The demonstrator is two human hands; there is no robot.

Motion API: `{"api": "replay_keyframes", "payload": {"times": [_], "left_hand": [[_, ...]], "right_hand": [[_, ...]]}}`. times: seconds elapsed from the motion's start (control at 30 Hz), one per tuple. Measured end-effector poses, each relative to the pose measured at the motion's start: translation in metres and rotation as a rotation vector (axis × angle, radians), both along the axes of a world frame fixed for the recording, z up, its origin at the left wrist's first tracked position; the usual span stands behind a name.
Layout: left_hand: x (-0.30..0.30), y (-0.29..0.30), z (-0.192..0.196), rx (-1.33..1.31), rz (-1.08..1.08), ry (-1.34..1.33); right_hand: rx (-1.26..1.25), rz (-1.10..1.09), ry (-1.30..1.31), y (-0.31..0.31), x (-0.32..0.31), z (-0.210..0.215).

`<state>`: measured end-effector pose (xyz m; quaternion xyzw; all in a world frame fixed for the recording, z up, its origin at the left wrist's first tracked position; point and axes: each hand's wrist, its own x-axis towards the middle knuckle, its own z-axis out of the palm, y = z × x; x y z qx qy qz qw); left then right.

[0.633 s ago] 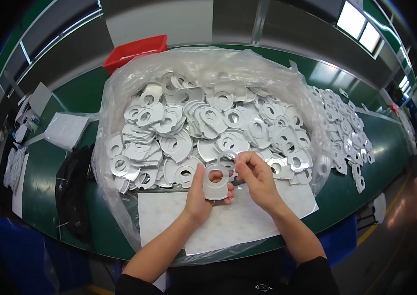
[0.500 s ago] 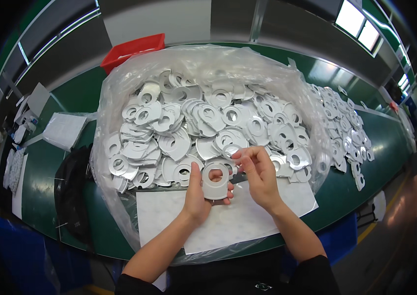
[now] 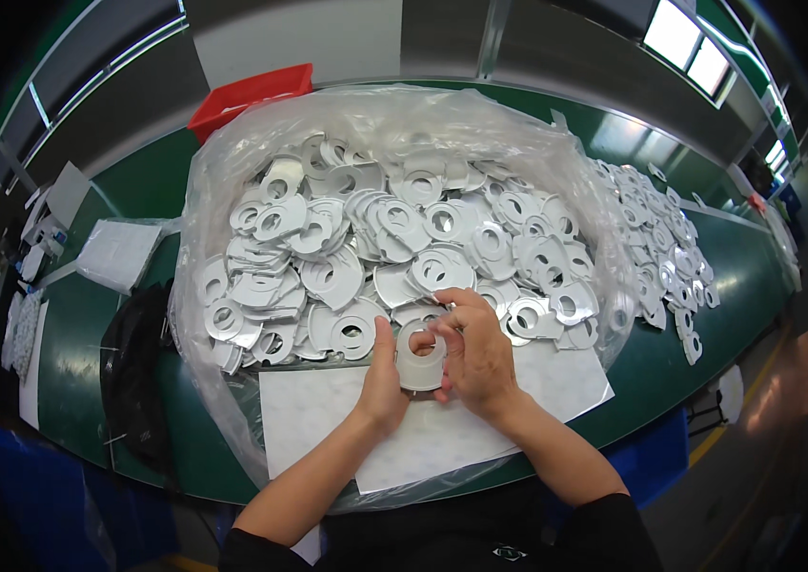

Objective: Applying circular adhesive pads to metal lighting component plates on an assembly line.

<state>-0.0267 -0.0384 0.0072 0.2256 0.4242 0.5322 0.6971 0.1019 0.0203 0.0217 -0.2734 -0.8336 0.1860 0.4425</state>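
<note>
room over white sheet (image 3: pixel 442 443) between forearms (image 3: pixel 316 477), plate pile (image 3: pixel 407 242) blocks ahead, plastic bag (image 3: pixel 202 205) flanks pile, red bin (image 3: pixel 256 98) far left, green tabletop (image 3: pixel 745 262) passable right

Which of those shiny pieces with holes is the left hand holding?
The silver piece between the left hand and right hand. The others lie heaped in the clear bag or spread on the green table.

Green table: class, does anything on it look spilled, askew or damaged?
No plain damage shows. The loose silver plates at right stand out, perhaps spilled: scattered on the green table, outside the clear bag holding the main heap.
</note>
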Motion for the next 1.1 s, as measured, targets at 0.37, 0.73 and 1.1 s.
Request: {"api": "replay_keyframes", "payload": {"times": [0.37, 0.73, 1.1], "left_hand": [[-0.009, 0.004, 0.004, -0.012, 0.005, -0.176], [-0.008, 0.003, 0.004, 0.006, -0.012, -0.139], [-0.008, 0.003, 0.004, 0.017, 0.01, -0.153]], "right_hand": [[-0.465, 0.109, 0.532, 0.025, 0.009, -0.005], [-0.681, 0.318, 0.321, 0.019, 0.015, 0.013], [-0.935, 0.339, 0.107, 0.014, 0.015, 0.005]]}}
